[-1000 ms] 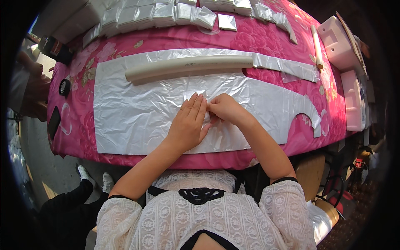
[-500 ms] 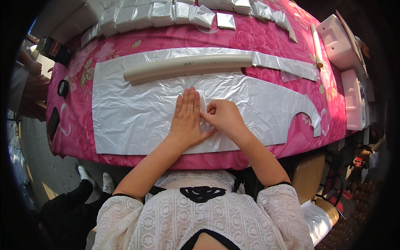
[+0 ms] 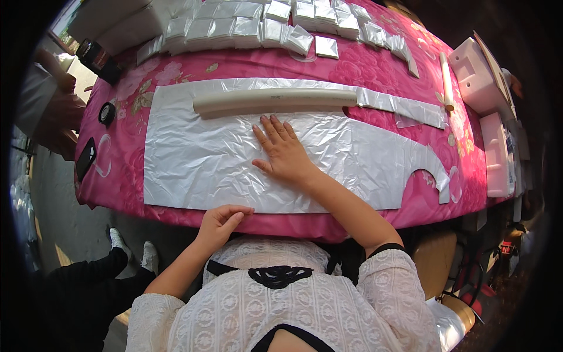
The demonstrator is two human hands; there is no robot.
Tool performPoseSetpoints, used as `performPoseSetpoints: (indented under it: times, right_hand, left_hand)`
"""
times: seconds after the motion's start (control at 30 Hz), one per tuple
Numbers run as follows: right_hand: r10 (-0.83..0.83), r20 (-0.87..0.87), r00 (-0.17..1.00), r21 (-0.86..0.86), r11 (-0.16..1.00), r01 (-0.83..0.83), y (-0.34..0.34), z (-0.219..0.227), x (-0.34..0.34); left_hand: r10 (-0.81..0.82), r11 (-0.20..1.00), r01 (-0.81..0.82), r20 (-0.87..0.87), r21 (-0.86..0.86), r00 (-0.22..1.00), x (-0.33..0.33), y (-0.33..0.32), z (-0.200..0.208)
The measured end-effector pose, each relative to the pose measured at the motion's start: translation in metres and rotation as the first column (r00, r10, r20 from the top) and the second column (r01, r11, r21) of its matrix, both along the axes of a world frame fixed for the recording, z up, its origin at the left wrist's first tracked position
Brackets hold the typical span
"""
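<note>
A large silvery-white plastic sheet (image 3: 199, 164) lies spread on the pink flowered tablecloth (image 3: 410, 70); a curved notch is cut in its right end. My right hand (image 3: 284, 151) lies flat on the middle of the sheet, fingers spread and holding nothing. My left hand (image 3: 220, 223) is at the near table edge, fingers curled and pinching the sheet's near edge. A long pale tube (image 3: 275, 101) lies across the sheet's far edge, just beyond my right fingertips.
Several folded silvery packets (image 3: 264, 26) line the table's far side. A black tape roll (image 3: 107, 113) and a flat black object (image 3: 86, 157) sit at the left end. White foam boxes (image 3: 478, 76) stand at the right. Another person's legs (image 3: 111, 264) are at lower left.
Both hands were together on the sheet's middle. My left hand has drawn back to the sheet's near edge, while my right hand has flattened out with spread fingers.
</note>
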State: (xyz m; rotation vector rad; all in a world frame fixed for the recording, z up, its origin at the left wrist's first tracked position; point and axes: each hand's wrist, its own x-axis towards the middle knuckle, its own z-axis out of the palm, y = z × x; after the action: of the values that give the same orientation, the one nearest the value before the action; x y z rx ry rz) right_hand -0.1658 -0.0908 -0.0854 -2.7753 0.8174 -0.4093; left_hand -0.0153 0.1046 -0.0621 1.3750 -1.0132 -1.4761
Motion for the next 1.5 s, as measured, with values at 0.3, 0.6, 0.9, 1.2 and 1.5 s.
performPoseSetpoints:
  times: [0.3, 0.6, 0.9, 1.2, 1.5]
  right_hand:
    - [0.144, 0.143, 0.979, 0.456, 0.868, -0.194, 0.154, 0.006, 0.035]
    - [0.4, 0.21, 0.892, 0.247, 0.861, -0.444, 0.059, 0.054, -0.016]
    - [-0.734, 0.522, 0.435, 0.763, 0.63, 0.146, -0.225, 0.043, -0.057]
    - [-0.847, 0.105, 0.521, 0.098, 0.531, 0.842, -0.268, 0.031, -0.042]
    - [-0.149, 0.043, 0.988, 0.134, 0.981, 0.142, -0.106, 0.058, -0.106]
  left_hand:
    - [0.501, 0.773, -0.309, -0.234, 0.554, 0.833, -0.007, 0.068, -0.027]
    - [-0.019, 0.999, -0.002, 0.608, 0.035, 0.794, 0.002, 0.011, 0.046]
    - [0.106, 0.946, 0.138, 0.68, -0.294, 0.725, 0.001, -0.039, 0.045]
    - [0.147, 0.873, 0.221, 0.668, -0.434, 0.73, 0.001, -0.059, 0.039]
    - [0.107, 0.803, 0.354, 0.701, -0.479, 0.705, -0.005, -0.082, 0.043]
